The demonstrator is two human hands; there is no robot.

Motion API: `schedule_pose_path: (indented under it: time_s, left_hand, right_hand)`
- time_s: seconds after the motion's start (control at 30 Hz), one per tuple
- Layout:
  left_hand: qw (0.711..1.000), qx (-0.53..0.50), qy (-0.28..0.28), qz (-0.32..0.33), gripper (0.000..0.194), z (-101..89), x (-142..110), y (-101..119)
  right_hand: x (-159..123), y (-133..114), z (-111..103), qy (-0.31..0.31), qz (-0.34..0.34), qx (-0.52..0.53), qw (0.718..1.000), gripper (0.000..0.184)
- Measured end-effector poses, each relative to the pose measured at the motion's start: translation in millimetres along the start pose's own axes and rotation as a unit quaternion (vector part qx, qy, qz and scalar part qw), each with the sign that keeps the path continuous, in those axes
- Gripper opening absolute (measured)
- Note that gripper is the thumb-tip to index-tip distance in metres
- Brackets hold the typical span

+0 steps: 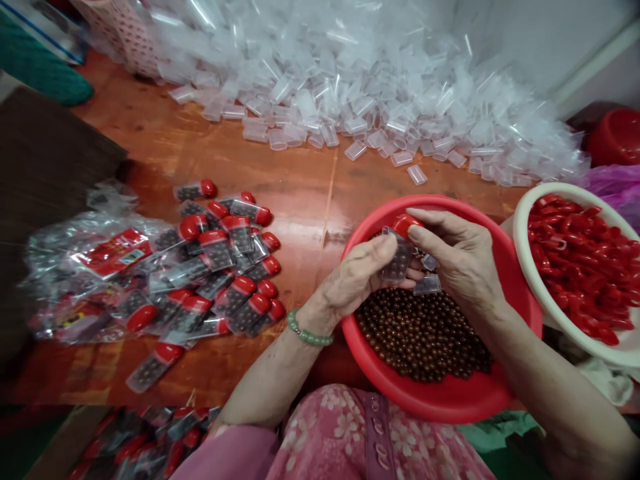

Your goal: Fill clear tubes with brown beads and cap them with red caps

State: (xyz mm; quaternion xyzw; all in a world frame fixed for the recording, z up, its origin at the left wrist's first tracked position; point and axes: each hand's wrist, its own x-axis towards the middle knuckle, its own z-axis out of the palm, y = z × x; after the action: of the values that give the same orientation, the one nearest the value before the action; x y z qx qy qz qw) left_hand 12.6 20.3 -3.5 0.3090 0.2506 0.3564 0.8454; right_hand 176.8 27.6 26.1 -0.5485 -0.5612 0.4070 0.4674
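Note:
My left hand [357,270] pinches a clear plastic tube [399,257] partly filled with dark brown beads, holding it above a red plastic basin [515,360]. My right hand [463,257] has its fingertips on a red cap [406,225] at the tube's top end. The basin holds a heap of brown beads [423,337], and a loose clear tube [427,285] lies just under my right hand. A white bowl [530,267] of red caps sits beyond the basin's right side. A green bead bracelet [307,331] circles my left wrist.
Several red-capped bead tubes [220,280] lie on the orange wooden table [200,153] to the left, beside clear bags [65,280]. A large heap of empty clear tubes [350,113] fills the back. More capped tubes [145,447] sit low on the left.

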Motion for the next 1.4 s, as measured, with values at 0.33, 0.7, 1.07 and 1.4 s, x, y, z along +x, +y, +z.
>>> schedule_pose_path:
  time_s: [0.33,0.7,1.07,1.4]
  left_hand:
    - [0.996,0.080,0.006,0.030,0.032,0.5,0.4,-4.4]
    - [0.978,0.203,0.013,0.040,0.018,-0.4,-2.4,-2.4]
    - [0.994,0.070,-0.013,0.082,0.041,-0.1,4.6,-5.6]
    - [0.996,0.055,-0.038,0.063,0.045,0.4,3.2,-4.1]
  right_hand:
    - [-3.9,2.0,-8.4,-0.053,-0.048,-0.045,0.996,0.019]
    - [-5.1,3.0,-20.0,-0.160,-0.241,-0.220,0.932,0.029]
    - [-15.4,21.5,3.0,-0.068,-0.406,-0.421,0.808,0.066]
    - [-10.2,21.2,-2.0,-0.041,-0.458,-0.449,0.766,0.057]
